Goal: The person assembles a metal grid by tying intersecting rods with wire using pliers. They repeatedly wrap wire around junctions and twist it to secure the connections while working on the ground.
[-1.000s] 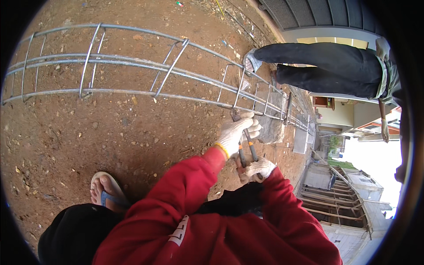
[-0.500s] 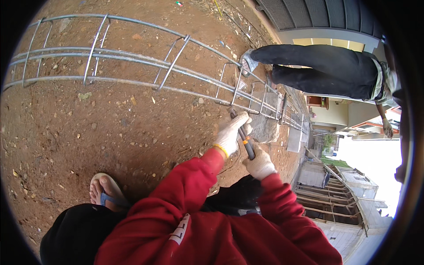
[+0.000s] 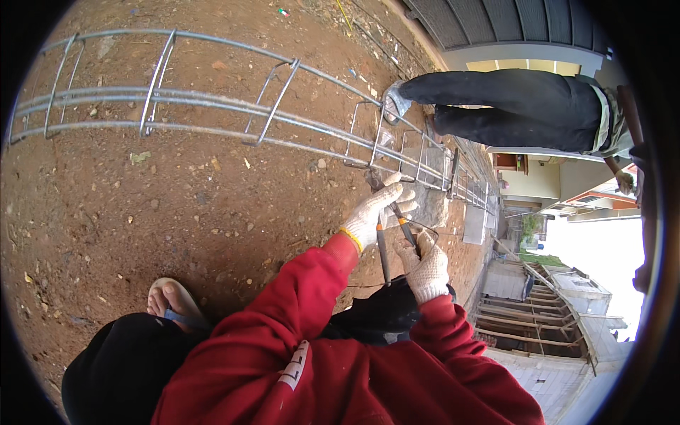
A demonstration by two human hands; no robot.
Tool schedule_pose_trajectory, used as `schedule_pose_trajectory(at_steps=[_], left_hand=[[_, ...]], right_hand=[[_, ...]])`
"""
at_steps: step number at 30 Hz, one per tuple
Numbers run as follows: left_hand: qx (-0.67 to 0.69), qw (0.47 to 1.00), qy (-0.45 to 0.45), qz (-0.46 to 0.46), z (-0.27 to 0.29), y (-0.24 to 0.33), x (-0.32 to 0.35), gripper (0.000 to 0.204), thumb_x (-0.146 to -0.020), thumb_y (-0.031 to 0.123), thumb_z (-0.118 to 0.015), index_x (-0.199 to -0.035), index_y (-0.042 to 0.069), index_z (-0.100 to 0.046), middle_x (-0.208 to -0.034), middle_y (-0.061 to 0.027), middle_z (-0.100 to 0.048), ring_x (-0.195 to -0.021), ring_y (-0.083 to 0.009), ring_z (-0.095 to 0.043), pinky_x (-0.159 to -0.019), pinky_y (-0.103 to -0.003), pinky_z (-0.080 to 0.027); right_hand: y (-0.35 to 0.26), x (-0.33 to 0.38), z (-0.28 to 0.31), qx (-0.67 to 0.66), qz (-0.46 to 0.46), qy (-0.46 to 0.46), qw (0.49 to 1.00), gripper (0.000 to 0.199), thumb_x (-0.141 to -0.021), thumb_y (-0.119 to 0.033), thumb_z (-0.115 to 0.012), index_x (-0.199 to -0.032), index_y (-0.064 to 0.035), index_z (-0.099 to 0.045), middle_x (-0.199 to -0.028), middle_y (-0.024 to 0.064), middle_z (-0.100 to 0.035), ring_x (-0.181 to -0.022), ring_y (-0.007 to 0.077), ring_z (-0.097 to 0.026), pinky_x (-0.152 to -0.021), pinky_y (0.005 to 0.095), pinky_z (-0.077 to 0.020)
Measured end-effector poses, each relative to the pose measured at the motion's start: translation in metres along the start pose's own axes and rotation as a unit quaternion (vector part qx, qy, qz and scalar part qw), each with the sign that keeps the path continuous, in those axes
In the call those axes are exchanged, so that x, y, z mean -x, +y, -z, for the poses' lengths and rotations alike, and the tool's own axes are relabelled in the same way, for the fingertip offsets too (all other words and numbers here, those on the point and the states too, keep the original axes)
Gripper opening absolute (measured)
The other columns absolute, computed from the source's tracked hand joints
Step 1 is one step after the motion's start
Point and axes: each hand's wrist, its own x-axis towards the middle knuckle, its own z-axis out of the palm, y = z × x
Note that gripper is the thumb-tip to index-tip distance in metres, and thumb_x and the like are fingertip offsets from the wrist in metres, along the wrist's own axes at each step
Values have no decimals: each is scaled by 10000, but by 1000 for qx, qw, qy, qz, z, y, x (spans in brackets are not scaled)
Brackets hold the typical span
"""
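A long rebar cage (image 3: 212,106) of grey steel bars and stirrups lies on red-brown dirt. Both my hands wear white knit gloves, below red sleeves. My left hand (image 3: 375,212) is wrapped around a pair of pincers (image 3: 383,244) with orange-tipped handles, just behind the head. The pincer jaws meet the cage's near bar (image 3: 372,177). My right hand (image 3: 427,268) grips the other handle lower down. A thin tie wire (image 3: 425,228) loops beside it.
Another person in dark trousers (image 3: 517,106) stands at the far side, one shoe (image 3: 397,103) on the cage. My sandalled foot (image 3: 173,301) rests on the dirt at lower left. Buildings and a timber frame (image 3: 524,319) lie to the right.
My left hand has slid from the cage bar onto the pincers. The two handles now stand apart, and my right hand has dropped lower along them.
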Motion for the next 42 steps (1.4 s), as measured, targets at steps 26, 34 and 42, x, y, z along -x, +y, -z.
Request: schedule_pose_trajectory(at_steps=[26,34,42], left_hand=[[-21,992,107,65,-12,18,8,151,-918,203,-674,-1030,109,-639,-694,18,-541,-622,-167,-580,-706,-398,-552],[59,976,209,-7,-23,-7,-15,156,-897,182,-681,-805,112,-575,-612,11,-495,-521,-142,-511,-552,-358,-472],[-43,951,301,-58,-44,-16,8,190,-860,217,-714,-875,60,-610,-741,-55,-621,-638,-154,-577,-598,-296,-460]], right_hand=[[50,-19,-19,-609,-317,-507,522,389,-836,-221,-730,-1131,-10,-591,-788,77,-613,-656,158,-631,-494,308,-469],[8,4,-18,61,61,11,996,434,-774,-247,-801,-1074,13,-625,-755,100,-656,-663,201,-653,-628,320,-533],[25,-10,15,-595,-287,-467,587,269,-916,-198,-665,-1107,-12,-624,-834,86,-636,-717,212,-619,-625,330,-509]])
